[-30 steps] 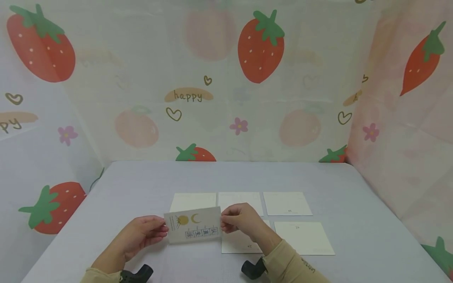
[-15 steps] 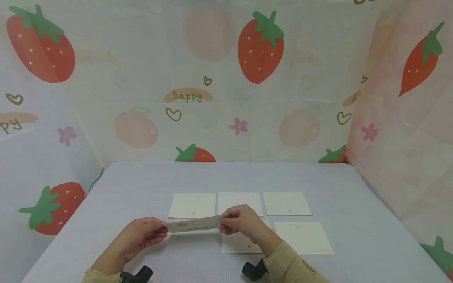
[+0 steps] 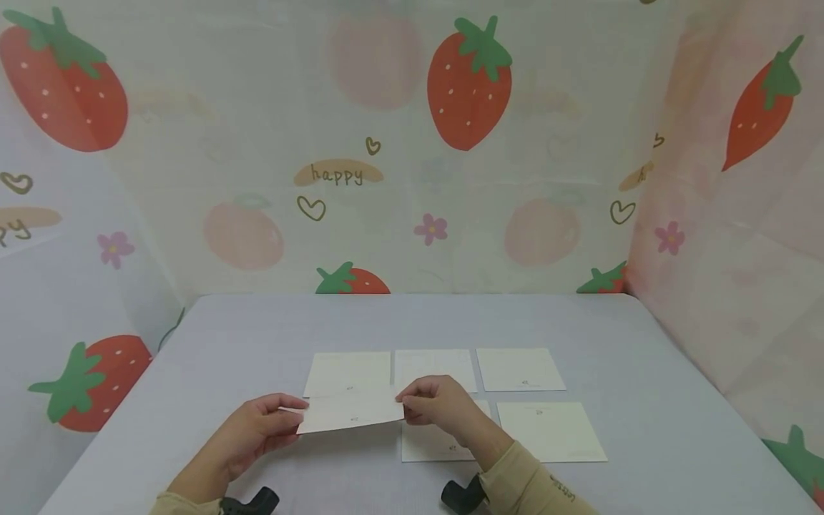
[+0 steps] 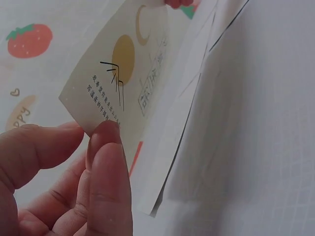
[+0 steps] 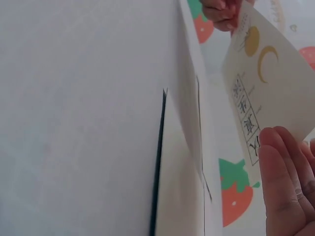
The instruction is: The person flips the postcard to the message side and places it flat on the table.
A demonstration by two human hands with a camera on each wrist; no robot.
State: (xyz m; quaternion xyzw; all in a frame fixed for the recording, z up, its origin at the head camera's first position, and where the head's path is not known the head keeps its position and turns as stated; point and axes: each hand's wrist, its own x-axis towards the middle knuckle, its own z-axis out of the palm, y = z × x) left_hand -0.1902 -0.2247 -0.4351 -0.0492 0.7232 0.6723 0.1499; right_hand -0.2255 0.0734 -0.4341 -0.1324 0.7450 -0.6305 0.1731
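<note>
A postcard (image 3: 352, 413) hangs level over the table between my two hands, its pale back uppermost in the head view. On its underside the left wrist view shows a yellow sun (image 4: 124, 59), a crescent and small writing. My left hand (image 3: 257, 429) pinches one end between thumb and fingers. At the opposite end, my right hand (image 3: 447, 408) holds the card's edge by the fingertips; the right wrist view shows its fingers (image 5: 283, 182) against the printed side.
Several cards lie pale side up: back left card (image 3: 350, 368), back middle card (image 3: 434, 363), back right card (image 3: 521, 370), front right card (image 3: 553, 433), and a front card (image 3: 431, 445) partly under my right hand. The white table (image 3: 257, 329) meets a strawberry-patterned cloth (image 3: 257, 107).
The postcard has turned over: its printed sun-and-moon side faced the head camera, then it was nearly edge-on, and now the pale back shows. Both hands stay in nearly the same place.
</note>
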